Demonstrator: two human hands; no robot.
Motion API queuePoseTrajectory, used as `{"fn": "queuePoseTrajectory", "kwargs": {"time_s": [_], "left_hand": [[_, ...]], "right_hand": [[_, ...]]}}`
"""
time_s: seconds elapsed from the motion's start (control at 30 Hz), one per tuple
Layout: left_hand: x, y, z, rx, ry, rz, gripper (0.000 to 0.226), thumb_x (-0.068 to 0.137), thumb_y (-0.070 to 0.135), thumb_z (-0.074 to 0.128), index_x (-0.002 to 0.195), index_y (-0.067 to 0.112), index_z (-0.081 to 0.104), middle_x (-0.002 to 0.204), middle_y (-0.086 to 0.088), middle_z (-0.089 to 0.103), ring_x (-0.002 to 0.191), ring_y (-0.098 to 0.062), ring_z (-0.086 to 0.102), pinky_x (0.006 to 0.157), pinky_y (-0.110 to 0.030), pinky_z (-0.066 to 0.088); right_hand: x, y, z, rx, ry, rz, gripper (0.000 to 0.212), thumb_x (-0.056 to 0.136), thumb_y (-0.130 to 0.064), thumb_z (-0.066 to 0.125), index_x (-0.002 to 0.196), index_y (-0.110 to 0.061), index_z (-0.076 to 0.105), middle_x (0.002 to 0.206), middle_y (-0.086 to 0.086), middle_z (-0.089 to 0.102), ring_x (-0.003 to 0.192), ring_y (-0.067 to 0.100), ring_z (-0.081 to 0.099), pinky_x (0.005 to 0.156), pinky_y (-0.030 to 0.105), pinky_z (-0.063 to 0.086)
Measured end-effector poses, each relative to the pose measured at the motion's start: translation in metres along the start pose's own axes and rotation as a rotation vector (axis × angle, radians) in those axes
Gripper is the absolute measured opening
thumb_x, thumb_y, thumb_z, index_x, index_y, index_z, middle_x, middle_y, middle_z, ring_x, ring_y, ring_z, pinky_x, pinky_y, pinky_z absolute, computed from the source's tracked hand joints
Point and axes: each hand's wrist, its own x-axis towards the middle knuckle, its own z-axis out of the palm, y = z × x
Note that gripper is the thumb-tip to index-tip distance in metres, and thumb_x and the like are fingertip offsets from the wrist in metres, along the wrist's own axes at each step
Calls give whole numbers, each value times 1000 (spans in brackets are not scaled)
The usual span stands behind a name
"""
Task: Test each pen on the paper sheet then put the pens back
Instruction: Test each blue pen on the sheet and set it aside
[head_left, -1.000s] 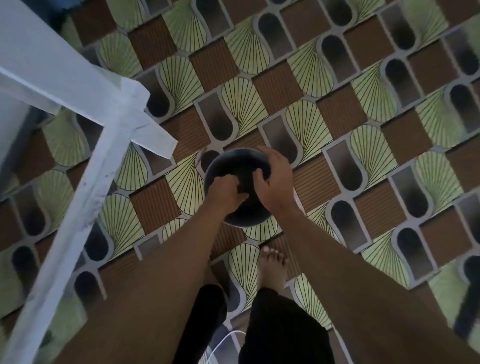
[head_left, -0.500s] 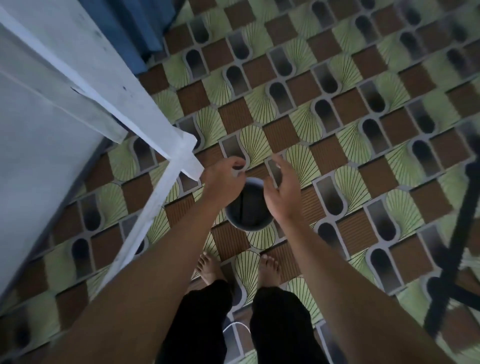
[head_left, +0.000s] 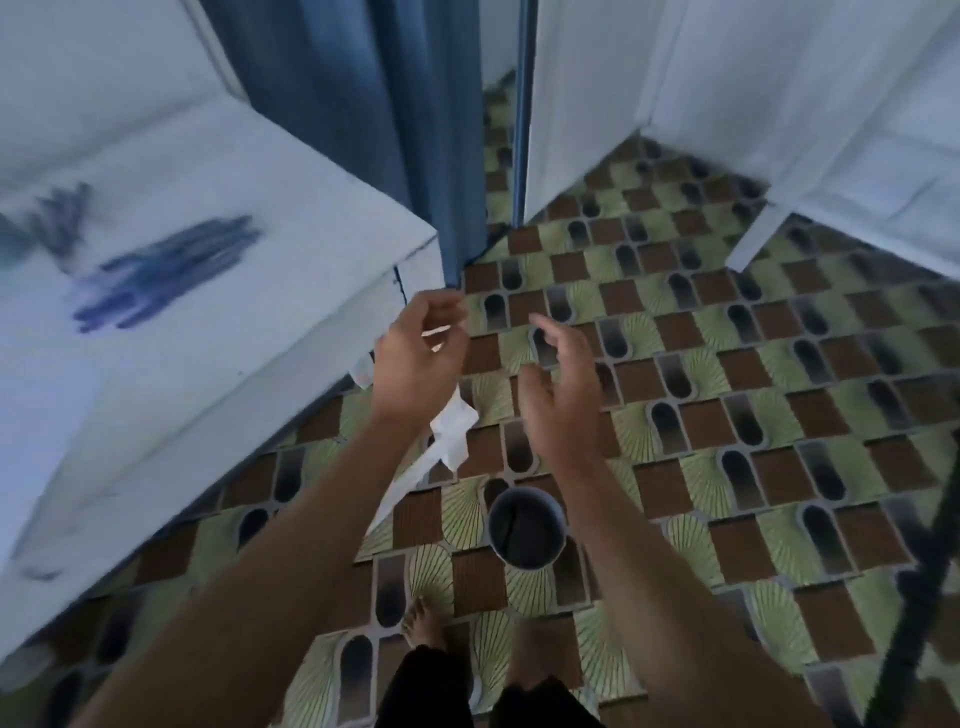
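Note:
A blurred bunch of blue pens (head_left: 166, 270) lies on the white table (head_left: 218, 395) at the left. On the patterned floor near my feet stands a dark round cup (head_left: 525, 527); what is inside it is too dark to make out. Both hands are raised above the floor, well clear of the cup. My left hand (head_left: 415, 358) hangs beside the table's corner with loosely curled fingers. My right hand (head_left: 558, 384) is relaxed and holds nothing. A white crumpled strip (head_left: 449, 431) hangs just behind the left hand; contact cannot be made out.
A blue curtain (head_left: 363, 130) hangs beyond the table's corner. White furniture (head_left: 779, 104) with a leg fills the upper right. A thin black pole (head_left: 914, 623) crosses the lower right. A dark smeared shape (head_left: 47, 223) lies at the table's left edge.
Both hands have let go of the dark cup, which now stands on the floor, and have risen. The view has swung up, so the tabletop and pens have come into sight.

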Motion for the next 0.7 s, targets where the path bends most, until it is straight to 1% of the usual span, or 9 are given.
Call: {"fn": "queuePoseTrajectory", "kwargs": {"time_s": [0.07, 0.13, 0.17, 0.23, 0.3, 0.37, 0.5, 0.6, 0.7], "left_hand": [[7, 16, -35, 6, 79, 0, 26, 92, 14, 59, 117, 20, 65, 105, 9, 71, 99, -1, 65, 83, -21, 54], [14, 25, -69, 60, 123, 2, 23, 92, 13, 60, 113, 20, 67, 102, 9, 71, 97, -2, 65, 84, -16, 52], [17, 26, -86, 97, 128, -7, 20, 92, 14, 60, 109, 21, 68, 101, 10, 71, 96, -2, 65, 83, -15, 51], [23, 23, -122, 158, 138, -55, 17, 92, 15, 62, 102, 25, 70, 100, 10, 72, 95, -6, 66, 84, -18, 49], [29, 13, -158, 237, 144, -126, 15, 90, 17, 64, 98, 27, 71, 98, 10, 72, 93, -11, 66, 85, -24, 48], [34, -1, -191, 329, 105, -207, 12, 91, 17, 66, 99, 24, 72, 97, 7, 70, 91, -14, 64, 83, -25, 46], [38, -42, -254, 475, 55, -266, 11, 92, 19, 66, 100, 22, 73, 93, 8, 66, 91, -15, 60, 81, -21, 38], [45, -73, -304, 560, 111, -273, 10, 91, 20, 62, 91, 20, 72, 88, 5, 65, 88, -21, 57, 79, -23, 36], [58, -96, -339, 531, 166, -262, 10, 91, 17, 60, 87, 22, 68, 77, 10, 59, 81, -19, 54, 73, -24, 35]], "right_hand": [[11, -29, 9, -10, -106, -79, 46, 86, -20, 50, 129, -4, 59, 126, 4, 61, 120, 17, 55, 106, 20, 39], [20, -54, 24, -7, -203, -113, 44, 87, -18, 54, 129, -8, 59, 127, 3, 61, 121, 14, 53, 106, 25, 40], [23, -65, 32, -6, -249, -123, 43, 87, -15, 56, 129, -10, 59, 128, 1, 60, 121, 8, 50, 106, 21, 38], [28, -88, 54, -10, -349, -150, 43, 88, -11, 58, 131, -12, 58, 131, -2, 58, 120, -2, 43, 103, 5, 28], [30, -108, 81, -21, -447, -171, 45, 90, -11, 59, 135, -14, 55, 135, -2, 56, 124, 1, 43, 100, 0, 22], [29, -122, 111, -26, -538, -174, 47, 91, -11, 60, 137, -15, 53, 138, -1, 54, 129, 8, 42, 104, 7, 27], [26, -142, 172, -81, -656, -202, 51, 89, -10, 60, 139, -10, 52, 139, 7, 53, 131, 21, 42, 112, 36, 37], [24, -161, 223, -146, -625, -225, 51, 85, -14, 57, 135, -7, 55, 135, 11, 56, 129, 27, 45, 110, 43, 38], [26, -173, 269, -247, -519, -228, 56, 80, -23, 50, 132, -4, 56, 133, 15, 57, 129, 33, 46, 110, 48, 37]]}}
